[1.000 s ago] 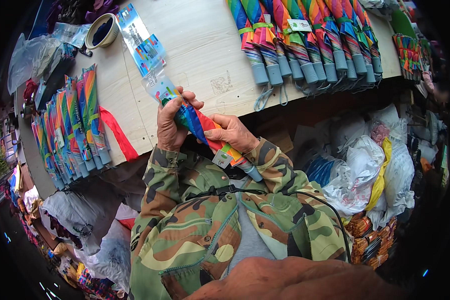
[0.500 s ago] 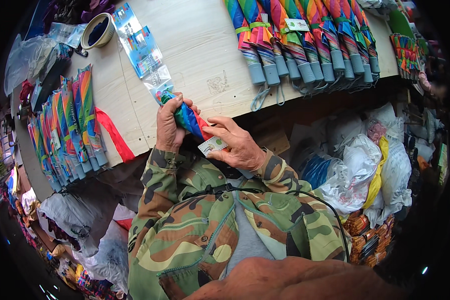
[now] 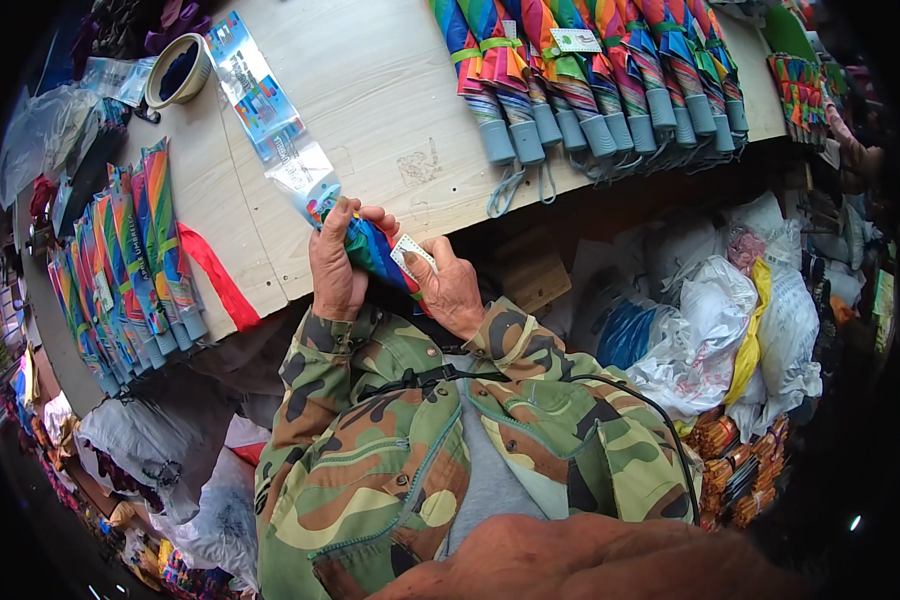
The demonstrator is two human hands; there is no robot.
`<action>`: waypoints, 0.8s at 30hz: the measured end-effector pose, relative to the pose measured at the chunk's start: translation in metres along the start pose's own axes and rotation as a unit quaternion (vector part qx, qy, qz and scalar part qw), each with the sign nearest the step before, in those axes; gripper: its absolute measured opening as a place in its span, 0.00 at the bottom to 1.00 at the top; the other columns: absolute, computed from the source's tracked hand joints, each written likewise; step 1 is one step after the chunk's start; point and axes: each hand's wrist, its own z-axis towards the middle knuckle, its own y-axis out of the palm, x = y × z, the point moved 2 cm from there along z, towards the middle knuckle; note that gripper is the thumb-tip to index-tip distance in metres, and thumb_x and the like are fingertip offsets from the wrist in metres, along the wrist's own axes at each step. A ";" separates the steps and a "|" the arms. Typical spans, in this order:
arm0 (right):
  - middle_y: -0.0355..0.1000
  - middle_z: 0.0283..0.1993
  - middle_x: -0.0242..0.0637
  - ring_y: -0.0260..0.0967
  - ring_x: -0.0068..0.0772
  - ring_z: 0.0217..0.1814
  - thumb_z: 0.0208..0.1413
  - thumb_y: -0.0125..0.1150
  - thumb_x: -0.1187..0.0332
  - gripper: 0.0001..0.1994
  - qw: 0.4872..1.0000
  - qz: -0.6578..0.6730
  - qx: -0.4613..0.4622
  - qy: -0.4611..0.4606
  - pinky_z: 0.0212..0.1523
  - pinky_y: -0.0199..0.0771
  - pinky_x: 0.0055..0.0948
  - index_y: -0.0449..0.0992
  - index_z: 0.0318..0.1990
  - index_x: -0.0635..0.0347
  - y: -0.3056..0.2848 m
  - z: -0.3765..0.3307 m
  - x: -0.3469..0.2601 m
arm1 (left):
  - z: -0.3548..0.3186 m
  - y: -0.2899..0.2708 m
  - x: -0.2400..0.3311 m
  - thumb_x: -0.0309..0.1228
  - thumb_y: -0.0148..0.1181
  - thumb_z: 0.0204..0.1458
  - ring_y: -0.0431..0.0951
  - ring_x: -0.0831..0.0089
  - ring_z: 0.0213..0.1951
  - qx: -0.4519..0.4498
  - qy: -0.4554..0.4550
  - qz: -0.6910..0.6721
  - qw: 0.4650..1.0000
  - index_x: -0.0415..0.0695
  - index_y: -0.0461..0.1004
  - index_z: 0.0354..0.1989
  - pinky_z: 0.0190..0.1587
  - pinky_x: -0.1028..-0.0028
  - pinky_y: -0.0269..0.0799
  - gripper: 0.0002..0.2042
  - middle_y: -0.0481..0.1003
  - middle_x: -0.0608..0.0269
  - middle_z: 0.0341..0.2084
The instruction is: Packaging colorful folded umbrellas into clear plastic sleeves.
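A folded rainbow-coloured umbrella (image 3: 372,252) lies between my hands at the table's front edge. My left hand (image 3: 340,262) is wrapped round its far end, where the mouth of a clear printed plastic sleeve (image 3: 288,158) meets the cloth. Most of that sleeve lies flat and stretches away over the table. My right hand (image 3: 448,288) is closed round the umbrella lower down, its thumb against a small white tag (image 3: 410,255). The umbrella's lower end is hidden behind the right hand and the jacket.
Rolled rainbow umbrellas with grey handles (image 3: 595,90) fill the table's far right. Sleeved umbrellas (image 3: 135,250) lie at the left beside a red ribbon (image 3: 215,275). A bowl (image 3: 182,70) stands near the sleeve on the wooden table (image 3: 370,110). White plastic bags (image 3: 710,310) are heaped below right.
My right hand has moved left and closed round the umbrella, turning the white tag upward. My left hand still grips the far end at the sleeve's mouth. The view has shifted slightly.
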 end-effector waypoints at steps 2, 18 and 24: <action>0.81 0.34 0.53 0.82 0.59 0.37 0.78 0.55 0.47 0.22 0.999 -0.046 -0.029 -0.002 0.36 0.79 0.49 0.75 0.49 0.62 0.001 -0.001 -0.005 | -0.006 -0.001 -0.007 0.39 0.65 0.70 0.87 0.57 0.49 -0.013 0.020 0.027 0.999 0.40 0.76 0.54 0.58 0.53 0.83 0.15 0.85 0.51 0.45; 0.81 0.38 0.51 0.82 0.60 0.36 0.69 0.66 0.47 0.25 0.979 -0.140 -0.067 -0.128 0.33 0.81 0.52 0.74 0.53 0.63 0.011 -0.005 -0.024 | -0.018 -0.005 0.001 0.49 0.66 0.69 0.85 0.55 0.52 -0.024 0.059 -0.038 0.997 0.40 0.76 0.56 0.64 0.49 0.80 0.23 0.83 0.51 0.48; 0.80 0.31 0.49 0.80 0.60 0.29 0.68 0.67 0.51 0.20 0.967 -0.189 -0.121 -0.122 0.29 0.80 0.53 0.74 0.45 0.61 0.014 0.011 -0.027 | 0.005 -0.021 0.018 0.48 0.67 0.69 0.87 0.55 0.49 -0.045 0.059 -0.039 0.996 0.41 0.78 0.52 0.59 0.55 0.81 0.20 0.84 0.54 0.40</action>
